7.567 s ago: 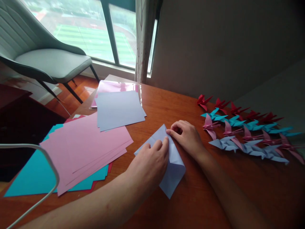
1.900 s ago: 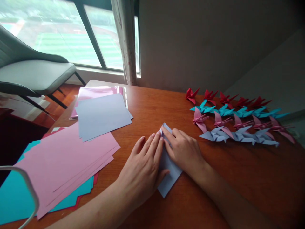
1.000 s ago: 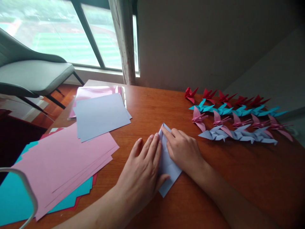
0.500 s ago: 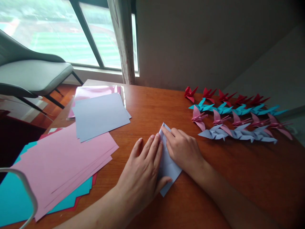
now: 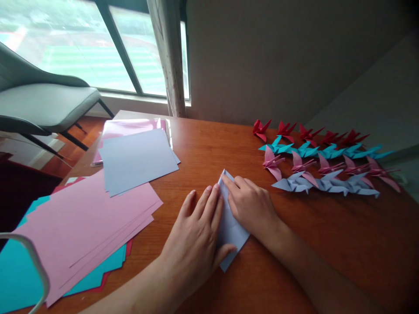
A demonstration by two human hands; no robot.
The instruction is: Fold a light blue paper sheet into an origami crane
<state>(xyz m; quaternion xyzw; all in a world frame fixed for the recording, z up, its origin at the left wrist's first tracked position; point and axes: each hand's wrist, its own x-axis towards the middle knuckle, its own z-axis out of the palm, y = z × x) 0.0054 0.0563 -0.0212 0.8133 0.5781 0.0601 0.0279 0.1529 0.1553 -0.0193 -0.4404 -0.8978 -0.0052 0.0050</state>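
Note:
A folded light-blue paper (image 5: 231, 229) lies on the wooden table (image 5: 327, 235) in front of me. My left hand (image 5: 196, 237) rests flat on its left side, fingers stretched out and pressing it down, thumb on the lower edge. My right hand (image 5: 252, 205) lies on the paper's right side, its fingers curled, with the fingertips pressed near the top corner. Much of the paper is hidden under both hands.
Pink sheets (image 5: 94, 222) over teal sheets (image 5: 19, 266) lie at the left, and light-blue sheets (image 5: 137, 159) behind them. Rows of red, teal, pink and blue folded cranes (image 5: 324, 163) line the right. A grey chair (image 5: 46, 102) stands by the window.
Over the past seconds the wide paper shape has been folded narrower. In the last second both hands have stayed pressed on it almost without moving.

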